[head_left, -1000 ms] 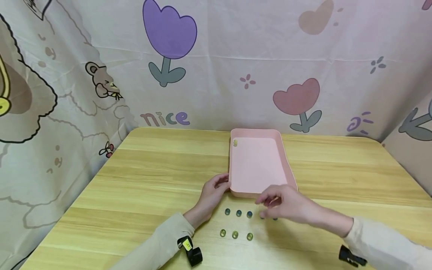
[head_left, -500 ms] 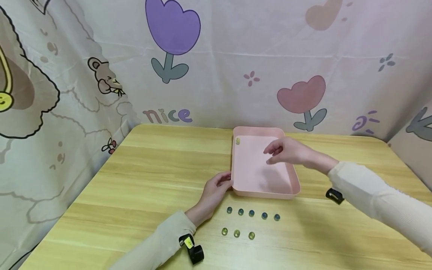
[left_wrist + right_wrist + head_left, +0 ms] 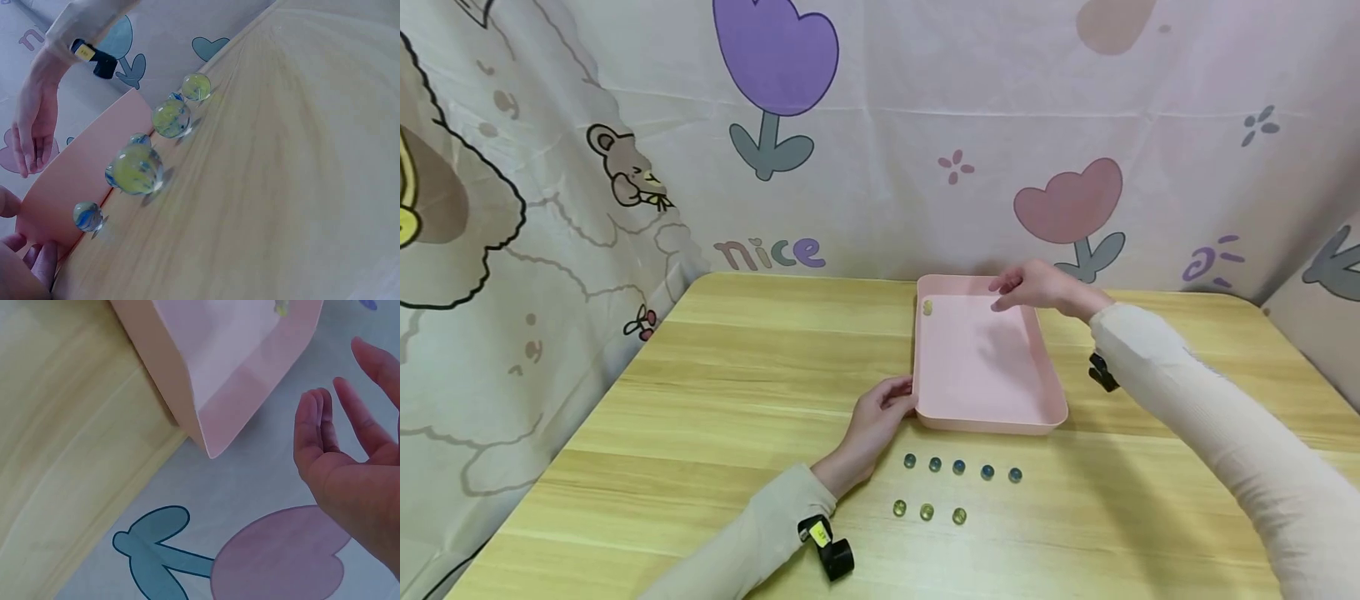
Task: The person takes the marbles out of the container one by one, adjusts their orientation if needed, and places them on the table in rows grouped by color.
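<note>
A pink tray (image 3: 977, 367) lies lengthwise on the table; my left hand (image 3: 872, 421) grips its near left corner, thumb and fingers at the wall. My right hand (image 3: 1037, 285) is raised over the tray's far right part. Its fingers (image 3: 309, 428) are loosely bent, with nothing between them in the right wrist view. Inside the tray's far left corner sits a small yellowish marble (image 3: 928, 307). In front of the tray run a row of several blue-swirled glass marbles (image 3: 958, 467) and, nearer, a row of three yellow ones (image 3: 927, 512).
The wooden table (image 3: 775, 358) ends just behind the tray at a patterned cloth backdrop (image 3: 880, 167), which also hangs along the left side. A black wrist camera (image 3: 831, 550) is strapped to the left sleeve, another camera (image 3: 1102, 372) to the right one.
My right hand has moved from over the blue marbles, up and away to the tray's far end. My left hand stays at the tray corner, and the marbles have not moved.
</note>
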A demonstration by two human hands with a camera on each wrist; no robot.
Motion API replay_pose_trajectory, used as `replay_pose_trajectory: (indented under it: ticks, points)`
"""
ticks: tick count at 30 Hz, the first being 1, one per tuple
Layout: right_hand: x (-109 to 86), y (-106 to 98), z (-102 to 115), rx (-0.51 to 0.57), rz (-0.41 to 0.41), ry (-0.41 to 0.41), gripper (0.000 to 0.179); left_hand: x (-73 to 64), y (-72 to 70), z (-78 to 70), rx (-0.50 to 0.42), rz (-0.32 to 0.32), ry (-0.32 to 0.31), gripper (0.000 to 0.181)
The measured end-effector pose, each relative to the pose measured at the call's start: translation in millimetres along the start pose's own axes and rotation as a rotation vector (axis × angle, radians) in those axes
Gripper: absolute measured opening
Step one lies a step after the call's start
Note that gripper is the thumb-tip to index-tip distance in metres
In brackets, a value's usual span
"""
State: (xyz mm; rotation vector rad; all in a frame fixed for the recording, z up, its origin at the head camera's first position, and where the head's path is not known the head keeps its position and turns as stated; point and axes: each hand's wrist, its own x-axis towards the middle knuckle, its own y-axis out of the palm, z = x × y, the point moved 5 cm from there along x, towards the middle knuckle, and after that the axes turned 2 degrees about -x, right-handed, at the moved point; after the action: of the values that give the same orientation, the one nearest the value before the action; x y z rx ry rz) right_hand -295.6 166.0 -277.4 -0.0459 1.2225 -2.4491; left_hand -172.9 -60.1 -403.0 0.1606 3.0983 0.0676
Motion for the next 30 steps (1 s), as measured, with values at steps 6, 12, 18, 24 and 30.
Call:
replay_pose_trajectory:
  ticks: [6,12,18,24,30]
  points:
    - [22.6,1.7,4.7,0.03,-0.038,-0.02,0.038,-0.2,-2.6,-0.3,0.007,-0.009,-0.006,0.039]
    - [41.5,9.6,1.8,0.101,-0.08,-0.037,0.035,-1.8,-1.0,1.6,0.002,-0.006,-0.014,0.04]
    - [54.3,22.1,-5.0,0.193,-0.093,0.005,0.034,-0.5,1.5,1.6,0.008,0.007,-0.011,0.04]
    - [71.3,46.6,-7.6,0.309,-0.098,0.024,0.033,1.2,-0.4,-0.1,0.013,-0.011,-0.001,0.04]
    - [80.4,65.0,-5.3,0.393,-0.148,0.021,0.03,0.8,0.5,0.2,0.02,-0.002,-0.006,0.04]
